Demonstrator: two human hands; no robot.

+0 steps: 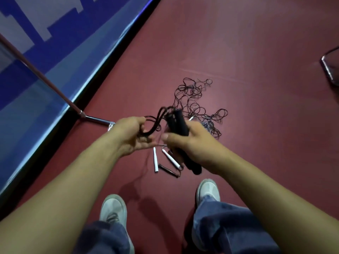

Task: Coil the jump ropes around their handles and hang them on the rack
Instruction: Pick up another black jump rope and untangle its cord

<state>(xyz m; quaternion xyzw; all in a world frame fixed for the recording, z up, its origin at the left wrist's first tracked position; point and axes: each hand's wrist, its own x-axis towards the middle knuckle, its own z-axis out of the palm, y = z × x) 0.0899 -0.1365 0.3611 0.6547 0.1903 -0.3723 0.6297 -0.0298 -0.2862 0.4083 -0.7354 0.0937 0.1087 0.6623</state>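
Both arms bare, reaching forward and down, converging at mid-frame. Left forearm (73, 180) enters from lower left, right forearm (256, 180) from lower right.

Left hand (131, 133): fingers curled round loops of black rope (156, 121); fingertips blurred.

Right hand (195, 143): back of hand toward camera, wrapped round black handles (180, 123), apparently two held together, though blur prevents a firm count. Right thumb (167, 138) extends toward the left hand.

Hands level with each other and close together, with a narrow gap between them.
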